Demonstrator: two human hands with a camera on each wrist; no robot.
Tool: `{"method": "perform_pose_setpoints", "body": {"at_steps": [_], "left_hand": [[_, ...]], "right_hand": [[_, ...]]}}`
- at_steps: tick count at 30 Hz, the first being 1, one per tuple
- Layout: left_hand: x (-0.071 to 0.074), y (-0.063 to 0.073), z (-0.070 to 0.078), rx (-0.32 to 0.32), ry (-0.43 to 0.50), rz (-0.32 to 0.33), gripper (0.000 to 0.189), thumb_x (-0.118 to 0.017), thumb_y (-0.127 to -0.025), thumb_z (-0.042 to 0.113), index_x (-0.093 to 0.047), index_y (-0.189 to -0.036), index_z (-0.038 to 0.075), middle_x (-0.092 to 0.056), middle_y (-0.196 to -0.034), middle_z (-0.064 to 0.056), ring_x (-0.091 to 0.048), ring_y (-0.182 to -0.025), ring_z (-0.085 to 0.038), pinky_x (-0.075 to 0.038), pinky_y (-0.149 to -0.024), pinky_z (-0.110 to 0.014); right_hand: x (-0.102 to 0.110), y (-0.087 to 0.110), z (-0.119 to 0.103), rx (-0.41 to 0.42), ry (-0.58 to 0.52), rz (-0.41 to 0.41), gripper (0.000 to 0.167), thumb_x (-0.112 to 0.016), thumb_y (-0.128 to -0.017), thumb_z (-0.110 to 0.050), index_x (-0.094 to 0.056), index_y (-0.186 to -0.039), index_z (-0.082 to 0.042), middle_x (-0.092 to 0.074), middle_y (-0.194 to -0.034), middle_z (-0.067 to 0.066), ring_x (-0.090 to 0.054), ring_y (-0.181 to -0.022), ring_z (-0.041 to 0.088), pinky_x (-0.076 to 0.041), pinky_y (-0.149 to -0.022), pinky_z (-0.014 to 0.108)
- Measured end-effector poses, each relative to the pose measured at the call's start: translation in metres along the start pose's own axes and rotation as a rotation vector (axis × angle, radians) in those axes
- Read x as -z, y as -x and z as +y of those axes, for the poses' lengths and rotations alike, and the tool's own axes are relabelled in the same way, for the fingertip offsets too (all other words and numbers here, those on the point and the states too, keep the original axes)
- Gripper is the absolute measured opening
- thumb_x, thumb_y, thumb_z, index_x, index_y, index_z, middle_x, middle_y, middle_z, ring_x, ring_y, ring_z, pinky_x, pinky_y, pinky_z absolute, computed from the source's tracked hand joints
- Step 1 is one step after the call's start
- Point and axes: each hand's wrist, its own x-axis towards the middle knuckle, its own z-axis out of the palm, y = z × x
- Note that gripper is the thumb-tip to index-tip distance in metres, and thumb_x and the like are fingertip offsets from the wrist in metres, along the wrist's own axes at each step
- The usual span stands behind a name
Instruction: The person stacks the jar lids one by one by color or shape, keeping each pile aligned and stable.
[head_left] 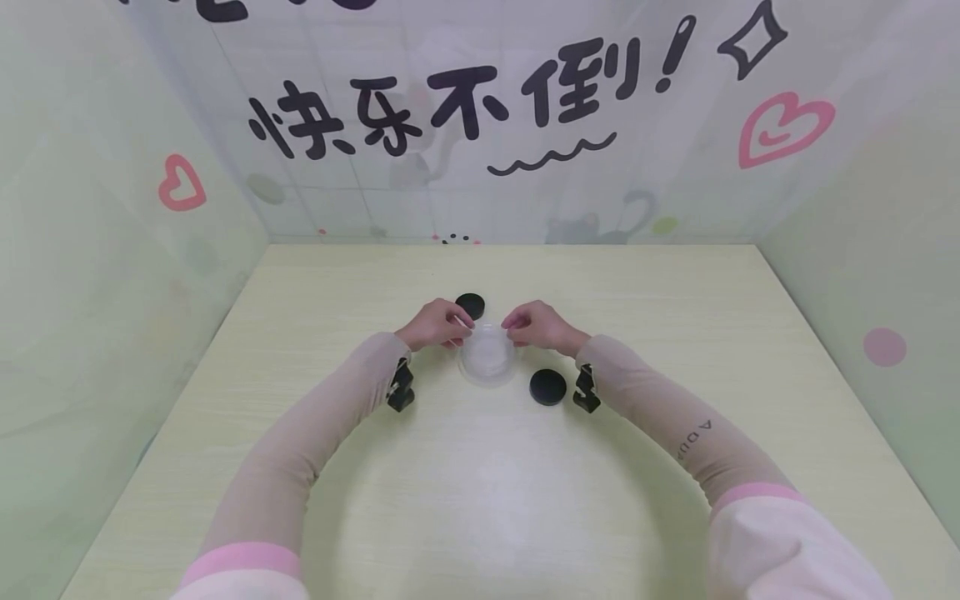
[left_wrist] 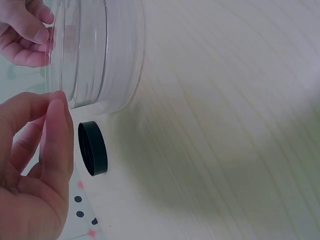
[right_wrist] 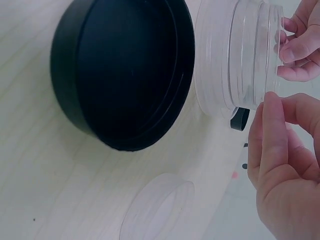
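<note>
A clear round plastic jar (head_left: 487,358) with stepped, ridged walls stands mid-table, and it looks like stacked pieces. My left hand (head_left: 438,323) pinches its top rim from the left between thumb and fingertips. Opposite, my right hand (head_left: 545,326) pinches the same rim from the right. In the left wrist view the jar's wall (left_wrist: 90,55) shows the ridges, with a wider part nearest the table. One black round lid (head_left: 548,387) lies in front of my right hand, hollow side showing in the right wrist view. Another black lid (head_left: 470,306) lies behind the jar, beside my left fingers.
A low clear plastic ring-shaped piece (right_wrist: 160,210) lies on the table near my right hand in the right wrist view. Black wrist mounts (head_left: 401,387) hang under both sleeves. Printed cloth walls (head_left: 480,200) enclose the pale wooden table (head_left: 480,500) at back and sides.
</note>
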Motion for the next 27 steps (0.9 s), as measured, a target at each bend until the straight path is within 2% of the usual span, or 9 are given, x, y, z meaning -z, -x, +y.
{"method": "perform_pose_setpoints", "body": {"at_steps": [15,27], "left_hand": [[-0.0005,-0.0016,-0.0002,0.007,-0.011,0.004,0.017,-0.062,-0.081,0.005,-0.064,-0.097,-0.001,-0.063,-0.077,-0.012,-0.059,-0.064,-0.016,-0.052,-0.059,-0.025],[-0.0008,-0.0034,-0.0019,0.007,-0.019,-0.001,0.017,-0.063,-0.080,0.005,-0.064,-0.096,-0.001,-0.063,-0.079,-0.012,-0.059,-0.063,-0.016,-0.052,-0.058,-0.025]], "right_hand": [[-0.0005,0.0009,-0.0014,0.013,0.022,0.007,0.021,-0.058,-0.082,0.001,-0.060,-0.103,0.006,-0.061,-0.093,0.017,-0.061,-0.079,0.021,-0.052,-0.070,0.026],[-0.0013,-0.0007,-0.0004,0.016,0.027,0.007,0.021,-0.058,-0.083,0.000,-0.060,-0.103,0.005,-0.061,-0.097,0.017,-0.062,-0.078,0.021,-0.052,-0.070,0.027]]}}
